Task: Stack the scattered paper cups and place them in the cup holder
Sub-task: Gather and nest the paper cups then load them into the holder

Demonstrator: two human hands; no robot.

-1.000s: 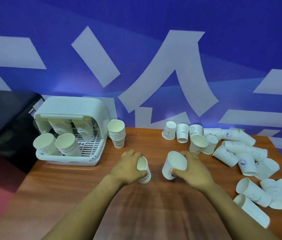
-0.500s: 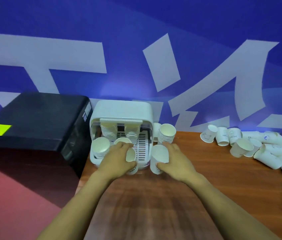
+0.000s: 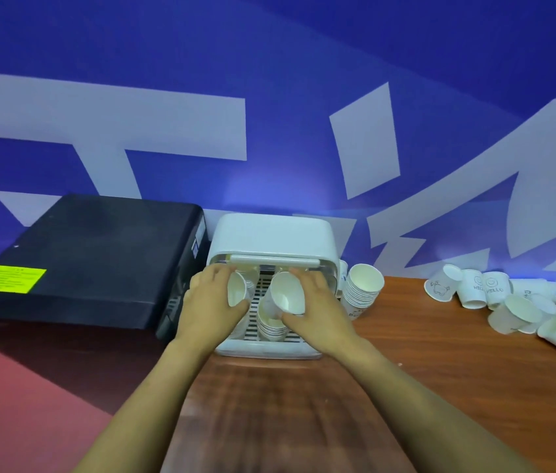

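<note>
The left hand (image 3: 213, 298) and right hand (image 3: 314, 302) are each gripping a paper cup (image 3: 287, 297) over the cup holder (image 3: 271, 240). Next, I reckon, each needs nesting onto the stacks (image 3: 271, 324) inside.

The open front of the white plastic cup holder (image 3: 271, 233) is filled by both hands and their cups. It is flanked closely by a black box (image 3: 82, 257) and a stack of white paper cups (image 3: 362, 291). Bare brown wooden desk (image 3: 406, 336) is left between stack and scattered white paper cups (image 3: 515, 312).
</note>
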